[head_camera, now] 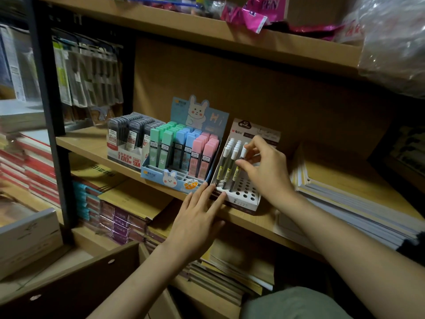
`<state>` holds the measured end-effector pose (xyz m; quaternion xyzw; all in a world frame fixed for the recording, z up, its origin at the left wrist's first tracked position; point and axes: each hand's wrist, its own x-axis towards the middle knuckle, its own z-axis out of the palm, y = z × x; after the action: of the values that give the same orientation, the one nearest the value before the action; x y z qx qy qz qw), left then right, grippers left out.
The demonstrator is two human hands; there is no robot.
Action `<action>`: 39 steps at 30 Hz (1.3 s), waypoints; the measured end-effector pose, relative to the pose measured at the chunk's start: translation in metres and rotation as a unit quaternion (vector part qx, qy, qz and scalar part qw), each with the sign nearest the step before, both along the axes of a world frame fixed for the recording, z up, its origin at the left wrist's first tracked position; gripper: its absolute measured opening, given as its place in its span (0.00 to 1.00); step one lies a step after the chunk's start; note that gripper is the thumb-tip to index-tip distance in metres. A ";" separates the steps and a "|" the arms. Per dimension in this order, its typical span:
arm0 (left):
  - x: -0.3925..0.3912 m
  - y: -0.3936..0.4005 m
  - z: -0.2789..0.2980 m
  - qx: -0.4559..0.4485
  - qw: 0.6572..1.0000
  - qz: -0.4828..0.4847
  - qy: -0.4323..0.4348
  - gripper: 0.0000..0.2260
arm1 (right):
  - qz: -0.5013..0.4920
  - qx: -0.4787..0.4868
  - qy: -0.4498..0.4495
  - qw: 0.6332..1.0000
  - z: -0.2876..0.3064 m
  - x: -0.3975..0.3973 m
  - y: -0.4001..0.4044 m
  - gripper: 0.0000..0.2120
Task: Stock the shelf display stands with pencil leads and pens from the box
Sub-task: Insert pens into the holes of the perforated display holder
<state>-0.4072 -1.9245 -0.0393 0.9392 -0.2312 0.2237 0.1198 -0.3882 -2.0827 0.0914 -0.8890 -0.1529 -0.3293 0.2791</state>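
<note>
1. Lead cases (181, 148): pastel, light, rigid plastic, standing in the rabbit stand, mid-shelf.
2. Left hand (197, 217): fingers straight, pressing the white stand's (249, 199) near edge.
3. Right hand (264, 166): pinching a capped pen (239, 166); slim, light, probably slippery, best gripped at the barrel.

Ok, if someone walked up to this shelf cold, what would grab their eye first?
Probably the rabbit display at mid-shelf, packed with green, blue and pink lead cases. Just right of it, the right hand pinches a white-capped pen standing in the white pen stand, while the left hand rests flat against that stand's front edge. The stand's right-hand holes are unfilled.
</note>
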 end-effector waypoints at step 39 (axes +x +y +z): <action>-0.191 0.129 -0.267 -0.306 0.600 0.449 0.587 0.32 | 0.076 -0.240 0.639 0.727 -0.379 -0.102 0.160 0.20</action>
<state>-0.5986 -1.7952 -0.3063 0.7621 0.4216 -0.2924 0.3949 -0.4907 -1.9229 -0.2875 -0.9121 -0.0794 0.3862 0.1120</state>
